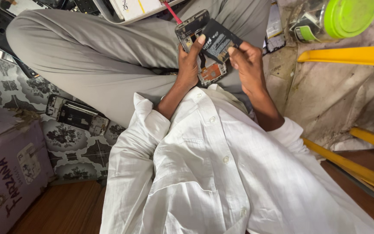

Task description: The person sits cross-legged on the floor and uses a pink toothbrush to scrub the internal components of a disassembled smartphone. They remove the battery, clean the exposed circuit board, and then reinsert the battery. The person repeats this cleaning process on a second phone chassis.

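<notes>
Currently: opened phone frame gripped by left hand, steadied above lap | black battery pinched by right hand, tilted off frame | second phone frame laid on patterned floor.

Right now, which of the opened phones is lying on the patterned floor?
The opened phone frame left of the grey trouser leg lies there, untouched; the other phone is in both hands.

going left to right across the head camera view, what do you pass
Purple cardboard box → opened phone frame on the floor → left hand → black battery → right hand → green-lidded jar.
</notes>
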